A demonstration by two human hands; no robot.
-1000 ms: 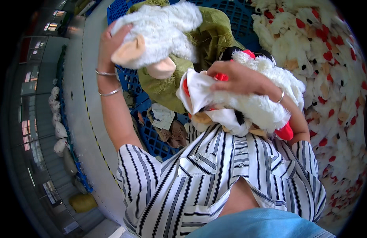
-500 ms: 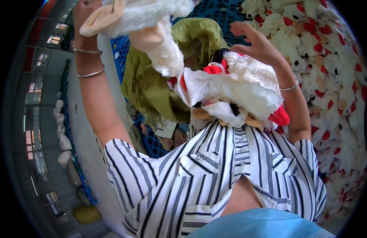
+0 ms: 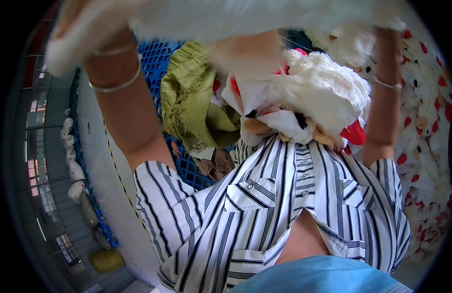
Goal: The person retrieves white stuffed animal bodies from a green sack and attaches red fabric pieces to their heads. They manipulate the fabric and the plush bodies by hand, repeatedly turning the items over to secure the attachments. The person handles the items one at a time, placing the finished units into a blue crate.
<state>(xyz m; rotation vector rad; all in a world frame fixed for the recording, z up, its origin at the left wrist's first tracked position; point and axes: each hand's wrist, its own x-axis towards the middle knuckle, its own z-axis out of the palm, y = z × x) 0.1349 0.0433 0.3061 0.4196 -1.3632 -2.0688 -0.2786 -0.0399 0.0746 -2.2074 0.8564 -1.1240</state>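
Observation:
A white furry plush piece (image 3: 211, 19) stretches across the top of the head view, blurred by motion, with a beige part hanging from its middle. My left forearm (image 3: 123, 110), with metal bangles, rises to its left end; the plush covers the left hand, which holds it up. My right forearm (image 3: 384, 107) reaches up to its right end, where the fingers are hidden. Against my shirt front lies a bunched white plush skin (image 3: 328, 93) with red, black and beige parts, touched by neither hand.
An olive-green woven sack (image 3: 187, 93) lies crumpled on a blue plastic pallet (image 3: 150, 61). A large heap of white plush skins with red pieces (image 3: 426, 132) fills the right side. Along the left wall stand several pale bundles (image 3: 75, 171) and a yellow sack (image 3: 106, 261).
My right hand has risen from above the bunched skin to the plush piece's right end. The plush now spans both arms, and my left hand has gone behind it.

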